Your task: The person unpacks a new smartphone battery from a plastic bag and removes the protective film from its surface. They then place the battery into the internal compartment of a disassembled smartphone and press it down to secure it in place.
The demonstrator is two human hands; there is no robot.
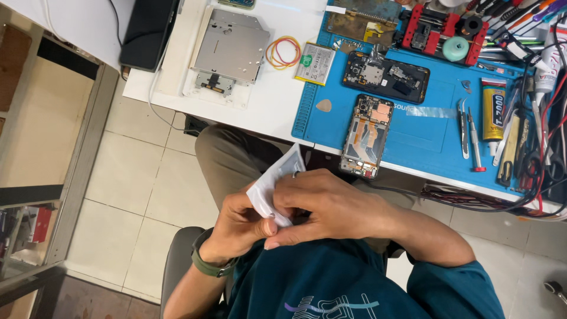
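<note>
Both hands work over the lap: left hand [236,227] and right hand [322,207] each pinch a thin white packet [274,183] in a closed grip. It looks light, limp and slippery; best held by its edges. Beyond, an opened phone [367,136] lies on the table's blue mat [425,136].

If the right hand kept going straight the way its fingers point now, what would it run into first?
The right hand points leftward, toward the left hand. It already touches the white packet held between both hands, so the packet and then the left hand come first.
</note>
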